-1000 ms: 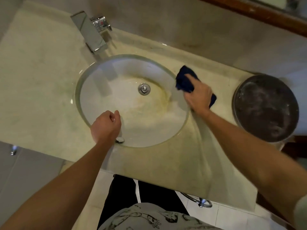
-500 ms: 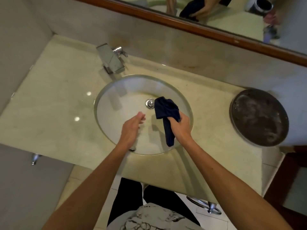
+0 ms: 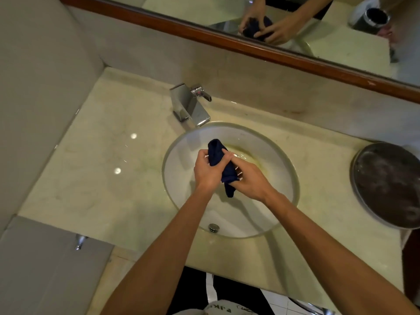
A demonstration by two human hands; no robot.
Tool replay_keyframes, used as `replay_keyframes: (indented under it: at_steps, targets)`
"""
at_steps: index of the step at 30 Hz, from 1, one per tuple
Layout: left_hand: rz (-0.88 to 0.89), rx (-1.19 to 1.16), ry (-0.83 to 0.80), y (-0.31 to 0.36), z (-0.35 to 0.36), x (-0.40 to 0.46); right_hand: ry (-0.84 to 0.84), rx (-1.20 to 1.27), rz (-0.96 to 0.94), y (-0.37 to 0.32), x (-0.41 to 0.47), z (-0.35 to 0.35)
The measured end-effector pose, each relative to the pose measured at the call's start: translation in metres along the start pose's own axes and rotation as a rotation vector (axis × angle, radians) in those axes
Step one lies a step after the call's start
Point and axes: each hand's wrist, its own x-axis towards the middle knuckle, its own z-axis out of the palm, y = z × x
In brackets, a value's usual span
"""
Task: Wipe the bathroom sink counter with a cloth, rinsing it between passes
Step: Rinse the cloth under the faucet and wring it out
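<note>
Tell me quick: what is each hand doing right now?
Left hand: closed, fingers curled round the dark blue cloth over the sink basin.
Right hand: closed, gripping the same cloth.

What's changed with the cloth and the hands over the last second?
The right hand carried the dark blue cloth off the counter on the basin's right and over the basin. The left hand left the basin's near rim and took hold of the cloth too, so both hands now grip it bunched above the bowl. The faucet and the round metal tray stayed put.
</note>
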Motion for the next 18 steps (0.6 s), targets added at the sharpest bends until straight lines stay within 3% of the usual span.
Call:
replay_keyframes:
  at_steps: [6, 12, 14, 18]
  targets:
    - [-0.033, -0.153, -0.079, -0.008, -0.01, 0.023, -0.184, -0.008, 0.019, 0.002, 0.03, -0.017]
    - [-0.159, -0.258, -0.012, -0.005, -0.018, 0.045, -0.378, -0.15, 0.122, -0.003, 0.044, -0.018]
    - [-0.121, -0.178, -0.004, -0.004, -0.024, 0.057, -0.266, -0.188, 0.131, -0.009, 0.044, -0.015]
    - [0.027, 0.023, -0.085, -0.008, -0.027, 0.068, 0.342, -0.11, 0.134, -0.042, 0.074, -0.022]
